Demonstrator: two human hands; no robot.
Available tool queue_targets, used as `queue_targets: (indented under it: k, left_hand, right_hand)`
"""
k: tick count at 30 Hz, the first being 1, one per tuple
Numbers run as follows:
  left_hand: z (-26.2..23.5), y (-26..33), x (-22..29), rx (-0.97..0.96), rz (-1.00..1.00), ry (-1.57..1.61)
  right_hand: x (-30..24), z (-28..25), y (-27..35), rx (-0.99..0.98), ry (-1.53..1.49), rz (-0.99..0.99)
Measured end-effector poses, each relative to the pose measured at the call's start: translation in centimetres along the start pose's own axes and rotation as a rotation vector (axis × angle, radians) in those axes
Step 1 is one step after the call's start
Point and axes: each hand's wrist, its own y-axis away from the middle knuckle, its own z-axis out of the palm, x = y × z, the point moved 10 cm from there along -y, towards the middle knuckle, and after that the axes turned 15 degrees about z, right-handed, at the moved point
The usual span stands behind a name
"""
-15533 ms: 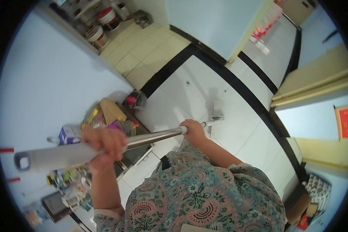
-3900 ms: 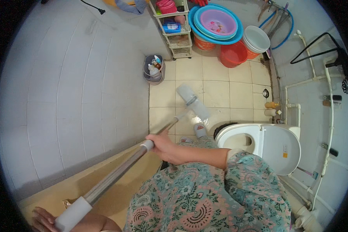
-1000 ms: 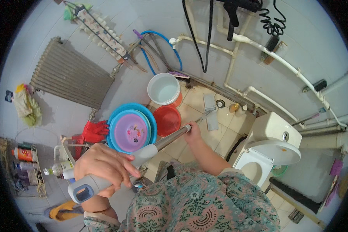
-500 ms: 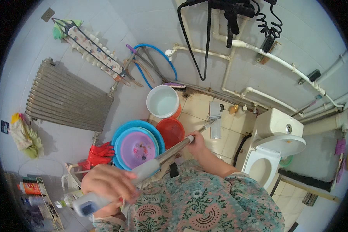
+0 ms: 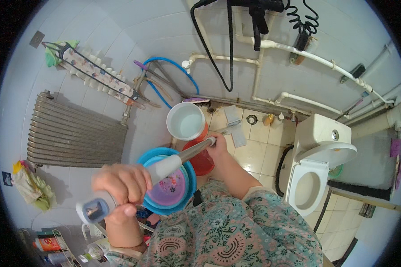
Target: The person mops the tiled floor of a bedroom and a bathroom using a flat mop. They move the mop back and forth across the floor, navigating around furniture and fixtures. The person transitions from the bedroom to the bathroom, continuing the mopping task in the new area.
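Fingers of my left hand [image 5: 122, 189] and right hand [image 5: 218, 147] clamped around 1 flat mop [image 5: 165, 171]; print on orange bottle [image 5: 47, 244] unreadable.

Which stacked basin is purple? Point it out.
The innermost basin, with flowers printed inside; the outer basins around it are bluish.

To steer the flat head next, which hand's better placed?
Probably the right hand: it grips the pole farther down, nearer the flat head. The left hand is on the pale grip at the pole's upper end.
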Motion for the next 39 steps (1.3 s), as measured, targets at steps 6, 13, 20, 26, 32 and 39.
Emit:
queue_targets:
  k: [6,13,20,26,32,39]
  left_hand:
    - [0.4,-1.5,-1.0,-0.089,0.023,0.052]
    - [1.7,1.4,6.0,-0.266,0.146,0.167]
    - [-7.4,1.4,14.2,0.193,0.271,0.373]
    - [-7.5,2.1,14.7,0.15,0.311,0.293]
    - [0.6,2.7,9.1,0.114,0.208,0.315]
    - [17.9,5.7,2.0,-0.118,-0.021,0.667]
  right_hand:
    - [-2.6,-0.2,3.6,0.012,-0.04,-0.077]
    - [0.4,-4.4,7.4,0.13,-0.053,-0.072]
    - [4.7,-6.8,7.7,0.305,-0.048,-0.271]
    - [6.0,-11.9,14.4,0.416,0.032,-0.258]
    - [4.7,-22.1,23.5,0.627,-0.032,-0.324]
    - [2.6,-39.9,32.7,0.509,-0.363,-0.513]
